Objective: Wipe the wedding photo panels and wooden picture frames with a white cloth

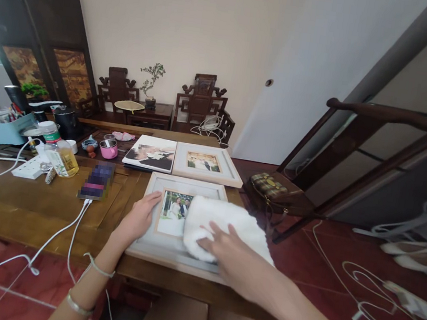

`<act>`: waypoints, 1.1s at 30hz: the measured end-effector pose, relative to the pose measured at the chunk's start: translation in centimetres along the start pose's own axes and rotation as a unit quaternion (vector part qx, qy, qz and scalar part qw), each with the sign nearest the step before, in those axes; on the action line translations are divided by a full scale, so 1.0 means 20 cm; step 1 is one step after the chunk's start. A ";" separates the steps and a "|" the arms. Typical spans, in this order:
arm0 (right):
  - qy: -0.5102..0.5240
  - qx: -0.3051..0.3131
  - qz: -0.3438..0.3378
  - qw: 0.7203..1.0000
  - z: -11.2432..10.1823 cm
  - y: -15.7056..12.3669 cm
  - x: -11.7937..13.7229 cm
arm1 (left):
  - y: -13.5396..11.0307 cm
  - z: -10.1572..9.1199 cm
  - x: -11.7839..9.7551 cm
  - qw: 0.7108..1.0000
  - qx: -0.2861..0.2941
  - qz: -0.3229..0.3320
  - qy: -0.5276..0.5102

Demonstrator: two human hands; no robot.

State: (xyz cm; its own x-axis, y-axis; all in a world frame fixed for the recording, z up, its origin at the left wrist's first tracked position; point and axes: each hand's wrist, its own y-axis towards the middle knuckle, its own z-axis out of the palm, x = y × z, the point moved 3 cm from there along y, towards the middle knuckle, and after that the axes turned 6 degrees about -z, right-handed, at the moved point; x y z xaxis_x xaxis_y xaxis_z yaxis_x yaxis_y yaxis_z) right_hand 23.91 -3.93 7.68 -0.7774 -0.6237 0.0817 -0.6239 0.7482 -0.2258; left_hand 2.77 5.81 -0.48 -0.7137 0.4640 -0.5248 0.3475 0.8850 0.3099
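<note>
A picture frame (156,184) with a pale wooden border lies face up at the table's front edge. A wedding photo (174,212) shows in its middle, its right part hidden. My left hand (142,218) is closed over the frame's left edge, fingertips on the inner border. On the frame's right half lies a fluffy white cloth (234,224), spilling past the right edge. My right hand (226,252) presses down on this cloth with bent fingers gripping it, slightly blurred. The frame's lower right corner is hidden by the cloth and my right arm.
Behind lie a second framed photo (232,164) and a photo album (151,152). Left on the table (125,190) are a phone (96,180) with white cables, a bottle (61,157), a power strip (29,168) and a pink cup (108,149). A wooden chair (299,198) holding a bag stands right.
</note>
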 end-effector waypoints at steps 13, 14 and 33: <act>0.015 -0.125 0.013 0.992 0.12 0.16 -0.12 | 0.00 -0.01 -0.01 1.000 0.018 0.009 0.006; -0.003 -0.149 0.028 0.988 0.12 0.21 -0.19 | 0.00 -0.02 -0.01 1.000 0.018 0.012 0.006; 0.115 0.067 -0.061 0.989 -0.02 -0.09 0.18 | 0.00 0.00 -0.01 1.000 0.011 -0.013 0.010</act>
State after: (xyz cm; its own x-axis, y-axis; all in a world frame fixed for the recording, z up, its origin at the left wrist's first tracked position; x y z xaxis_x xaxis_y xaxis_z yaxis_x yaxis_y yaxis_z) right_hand 22.15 -7.45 8.79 -0.7046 -0.6278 0.3308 -0.7096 0.6250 -0.3253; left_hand 2.89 5.69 -0.35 -0.7348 0.4394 -0.5167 0.3414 0.8979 0.2780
